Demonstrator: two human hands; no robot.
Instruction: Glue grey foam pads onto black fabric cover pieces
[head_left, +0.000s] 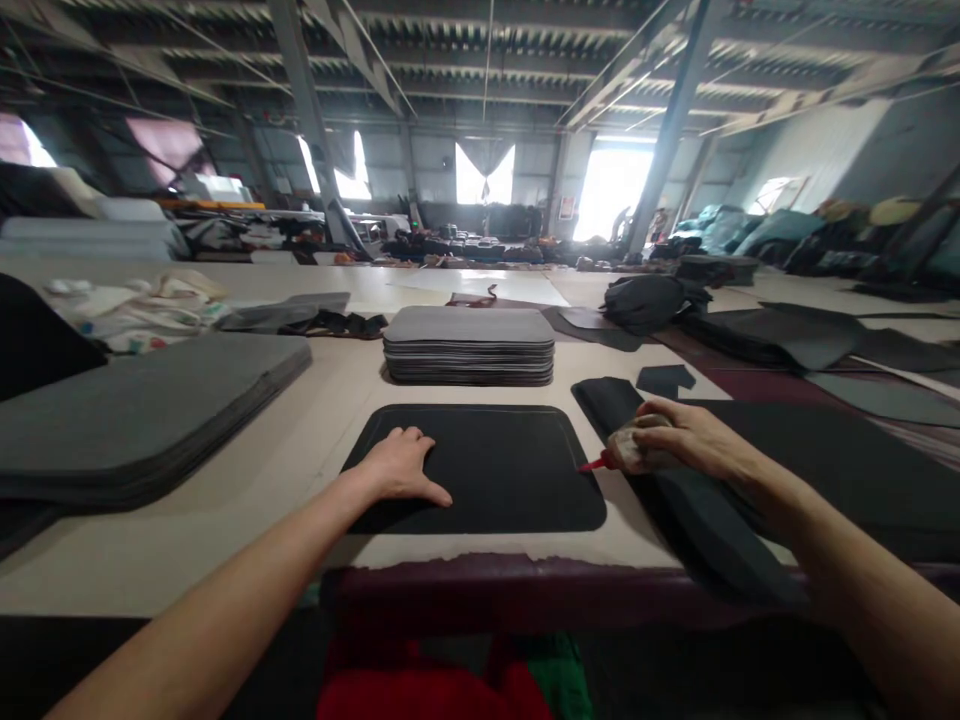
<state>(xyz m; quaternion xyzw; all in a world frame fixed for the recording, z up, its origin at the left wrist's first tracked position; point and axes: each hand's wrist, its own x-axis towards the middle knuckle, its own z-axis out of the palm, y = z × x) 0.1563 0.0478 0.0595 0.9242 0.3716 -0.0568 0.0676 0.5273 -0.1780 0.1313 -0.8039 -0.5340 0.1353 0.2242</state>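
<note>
A black rounded rectangular panel (495, 470) lies flat on the table before me, with a thin pale line near its edge. My left hand (401, 465) rests on its left part, fingers spread. In my right hand (679, 435) is a squeeze bottle (634, 447) with a red nozzle (596, 463), fingers wrapped round it. The nozzle tip points left and meets the panel's right edge area; whether it touches, I cannot tell. Just behind the panel stands a neat stack of grey rounded panels (469, 350).
Large grey sheets (150, 410) are piled at the left. Black strips (690, 510) lie under my right forearm, beside a dark sheet (847, 460). A small dark scrap (665, 380) and a dark bundle (649, 303) lie farther back right. White cloth (157, 305) sits back left.
</note>
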